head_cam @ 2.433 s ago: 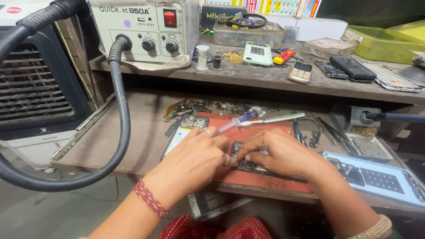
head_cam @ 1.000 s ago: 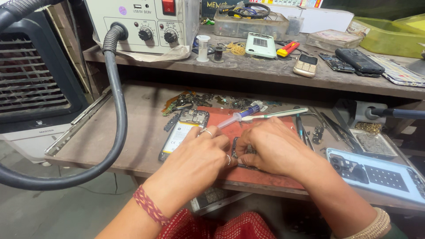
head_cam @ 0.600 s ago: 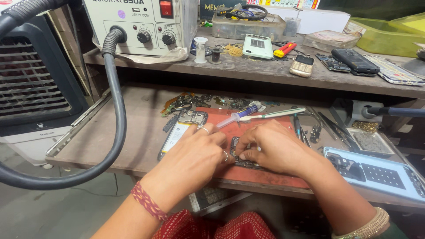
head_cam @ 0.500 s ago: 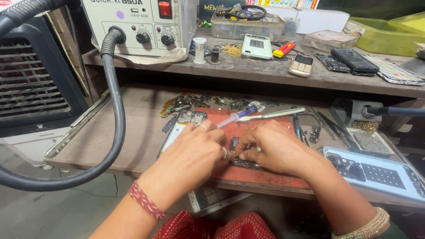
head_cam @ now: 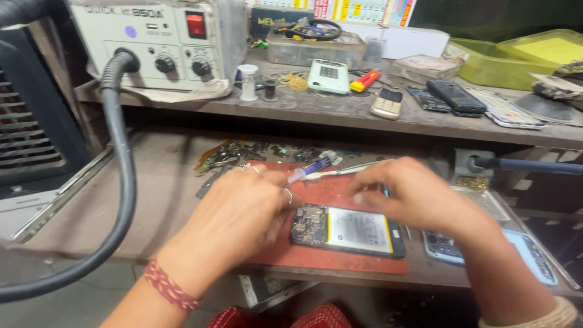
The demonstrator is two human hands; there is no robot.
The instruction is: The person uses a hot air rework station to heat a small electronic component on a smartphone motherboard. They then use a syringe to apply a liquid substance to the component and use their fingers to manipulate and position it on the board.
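- Phone repair workshop
- hot-air rework station [head_cam: 161, 45] with hose [head_cam: 118, 176]
- opened phone [head_cam: 347, 231] on red mat [head_cam: 331, 258]
- spare handsets [head_cam: 387, 103] and parts litter shelf [head_cam: 340, 112]

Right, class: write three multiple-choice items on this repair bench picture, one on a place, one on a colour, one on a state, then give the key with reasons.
1. Where does the opened phone lie?
A. on the red mat
B. on the upper shelf
C. inside the green tray

2. What colour is the switch on the rework station?
A. blue
B. red
C. yellow

3. What state is the opened phone in?
A. back cover on
B. screen lit
C. back off, battery and circuit board bare

Key: 1 A, the mat shows beneath it, between the left hand and right hand. 2 B, it is plainly red. 3 C, the battery and board show.
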